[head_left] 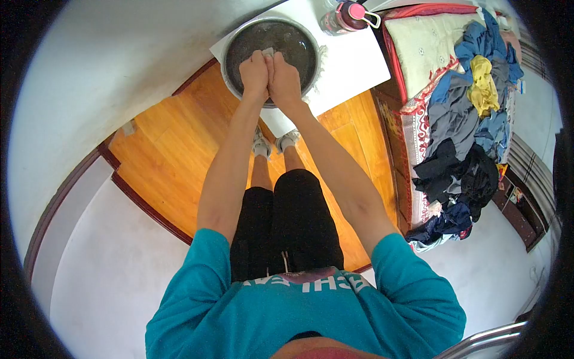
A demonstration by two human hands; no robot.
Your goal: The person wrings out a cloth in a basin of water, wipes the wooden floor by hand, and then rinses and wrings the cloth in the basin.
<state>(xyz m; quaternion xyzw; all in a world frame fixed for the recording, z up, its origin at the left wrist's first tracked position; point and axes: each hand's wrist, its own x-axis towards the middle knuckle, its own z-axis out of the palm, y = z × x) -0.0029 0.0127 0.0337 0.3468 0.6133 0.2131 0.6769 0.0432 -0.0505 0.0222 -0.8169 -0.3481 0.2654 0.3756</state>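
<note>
A round metal basin with dark-looking water inside stands on a white tabletop. Over the basin, my left hand and my right hand are side by side and touching, both closed around a small pale cloth. Only a bit of the cloth shows above my fingers; the rest is hidden in my grip. Some whitish wet-looking marks lie on the tabletop just right of the basin.
A bottle with a pink lid lies at the tabletop's back. To the right, a bed carries piled clothes, including a yellow piece. A wall rises at left, above the wooden floor.
</note>
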